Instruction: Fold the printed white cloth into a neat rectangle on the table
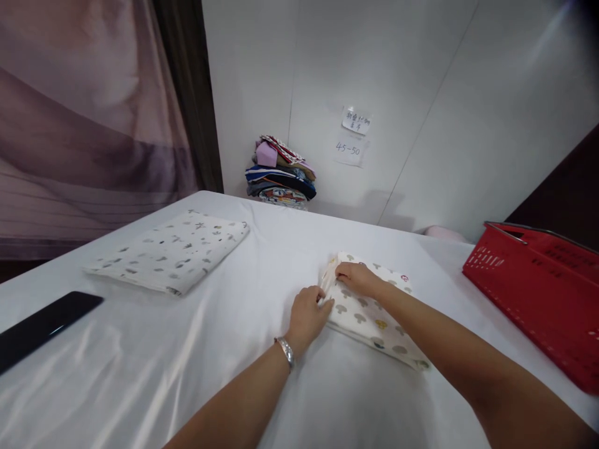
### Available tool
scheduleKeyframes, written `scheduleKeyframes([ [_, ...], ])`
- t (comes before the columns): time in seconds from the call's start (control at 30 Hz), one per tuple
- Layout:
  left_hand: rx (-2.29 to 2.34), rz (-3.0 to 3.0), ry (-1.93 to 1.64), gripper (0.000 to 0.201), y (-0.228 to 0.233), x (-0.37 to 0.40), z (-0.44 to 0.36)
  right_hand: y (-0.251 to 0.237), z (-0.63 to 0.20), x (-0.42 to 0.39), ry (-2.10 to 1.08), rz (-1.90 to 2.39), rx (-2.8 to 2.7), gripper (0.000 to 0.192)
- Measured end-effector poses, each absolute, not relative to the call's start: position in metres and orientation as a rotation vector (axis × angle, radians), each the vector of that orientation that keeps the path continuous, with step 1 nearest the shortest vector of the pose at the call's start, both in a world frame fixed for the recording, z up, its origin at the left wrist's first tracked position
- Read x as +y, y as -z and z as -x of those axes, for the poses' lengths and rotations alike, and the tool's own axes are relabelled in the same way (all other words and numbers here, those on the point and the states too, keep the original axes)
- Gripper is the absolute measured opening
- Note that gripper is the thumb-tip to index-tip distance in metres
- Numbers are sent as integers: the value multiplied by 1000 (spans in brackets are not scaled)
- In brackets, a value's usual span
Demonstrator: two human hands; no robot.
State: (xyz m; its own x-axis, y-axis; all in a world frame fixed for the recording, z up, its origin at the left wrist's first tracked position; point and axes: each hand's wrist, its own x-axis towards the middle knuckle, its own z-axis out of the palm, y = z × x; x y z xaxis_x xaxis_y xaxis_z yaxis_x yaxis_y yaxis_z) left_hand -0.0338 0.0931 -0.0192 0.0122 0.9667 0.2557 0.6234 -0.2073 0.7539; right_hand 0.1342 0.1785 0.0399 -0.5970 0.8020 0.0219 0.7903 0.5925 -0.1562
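Observation:
A folded white cloth with a mushroom print (360, 318) lies on the white-covered table. My left hand (307, 315), with a silver bracelet at the wrist, is closed at the cloth's left edge, the edge between thumb and fingers. Slightly farther back, my right hand (358, 277) reaches across the cloth with its fingers curled and pinching the fabric by the same left edge. Part of the cloth is hidden under my right forearm. Over to the left, a second folded white cloth with a grey leaf-like print (173, 249) lies flat, apart from both hands.
A red plastic basket (533, 293) stands at the right. A black flat device (47, 324) lies at the left edge. Behind the white table cover (224, 368) is a stack of folded fabrics (281, 174) against the wall, near two paper notes (350, 149).

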Motion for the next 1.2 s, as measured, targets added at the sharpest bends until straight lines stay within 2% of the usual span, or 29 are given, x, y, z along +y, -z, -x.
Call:
scheduleKeyframes([
  [0.37,1630,-1923,-1099,18,17,92,33,-32,-126,190,-249,1260,-2758,18],
  [0.57,1633,-1939,-1127,19,17,92,34,-29,-128,197,-299,1255,-2794,31],
  [0.9,1608,-2276,-1128,15,15,90,33,-29,-137,188,-14,1079,-2850,15],
  [1.2,1561,-2422,-1070,12,15,88,33,-32,-135,193,-70,1003,-2898,12],
])
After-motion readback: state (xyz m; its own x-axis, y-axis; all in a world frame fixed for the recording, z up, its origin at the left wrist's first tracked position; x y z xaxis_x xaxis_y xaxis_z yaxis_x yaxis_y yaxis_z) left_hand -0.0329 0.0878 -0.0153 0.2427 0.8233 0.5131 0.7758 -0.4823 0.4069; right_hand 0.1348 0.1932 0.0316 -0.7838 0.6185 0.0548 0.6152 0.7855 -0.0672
